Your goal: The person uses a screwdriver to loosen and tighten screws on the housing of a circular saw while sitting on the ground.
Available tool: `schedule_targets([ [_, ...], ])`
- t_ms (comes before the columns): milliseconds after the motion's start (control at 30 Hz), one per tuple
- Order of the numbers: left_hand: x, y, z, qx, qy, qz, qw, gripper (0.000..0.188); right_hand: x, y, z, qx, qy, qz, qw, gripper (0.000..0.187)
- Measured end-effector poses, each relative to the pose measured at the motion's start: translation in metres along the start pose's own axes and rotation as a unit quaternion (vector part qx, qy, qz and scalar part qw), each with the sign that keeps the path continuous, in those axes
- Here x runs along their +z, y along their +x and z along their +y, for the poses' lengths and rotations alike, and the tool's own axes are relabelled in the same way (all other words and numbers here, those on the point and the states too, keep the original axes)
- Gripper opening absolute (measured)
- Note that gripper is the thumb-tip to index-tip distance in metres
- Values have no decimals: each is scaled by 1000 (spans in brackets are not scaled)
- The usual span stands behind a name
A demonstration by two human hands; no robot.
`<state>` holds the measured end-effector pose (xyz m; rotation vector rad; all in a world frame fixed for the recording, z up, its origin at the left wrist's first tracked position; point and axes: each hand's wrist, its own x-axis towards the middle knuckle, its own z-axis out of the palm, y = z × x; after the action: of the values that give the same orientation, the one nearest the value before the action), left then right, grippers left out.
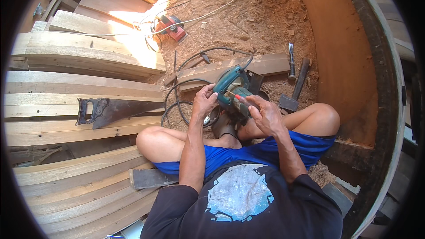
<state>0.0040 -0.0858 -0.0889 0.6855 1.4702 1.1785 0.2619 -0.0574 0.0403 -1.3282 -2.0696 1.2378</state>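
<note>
A teal corded power tool (228,82), which looks like a circular saw, rests tilted between my crossed legs. My left hand (205,102) is closed at the near left end of its handle, fingertips pressed on the casing. In my right hand (266,116) is a screwdriver (237,96) with a red collar, its thin shaft pointing left into the tool's handle area. The tip's contact with a screw is too small to make out. A dark flat plate (254,81) shows on the tool's far right side.
A handsaw (115,109) lies on stacked planks (48,126) to the left. Beyond the tool is a wooden board (270,65). A hammer (297,90) and a chisel (291,62) lie to the right, near a wooden panel (345,53). A red power tool (172,28) and cords lie on sawdust.
</note>
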Motion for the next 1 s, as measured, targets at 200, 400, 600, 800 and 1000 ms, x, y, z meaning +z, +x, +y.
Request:
schedule_targets([
  [200,-3,1,-3,4,6,-2,1000,42,0,0,-1,-1,8,-4,1000,39],
  [400,0,1,-2,-2,-11,-7,1000,43,2,-3,-1,-3,-19,2,1000,39],
  [600,-7,7,-13,19,16,-12,1000,41,11,-3,-8,-26,4,1,1000,37],
  [800,-9,7,-14,18,13,-12,1000,42,16,-1,-15,5,-3,-35,999,37],
  [1000,-2,2,0,-2,32,-10,999,42,21,1,-10,-28,-22,-7,999,37],
])
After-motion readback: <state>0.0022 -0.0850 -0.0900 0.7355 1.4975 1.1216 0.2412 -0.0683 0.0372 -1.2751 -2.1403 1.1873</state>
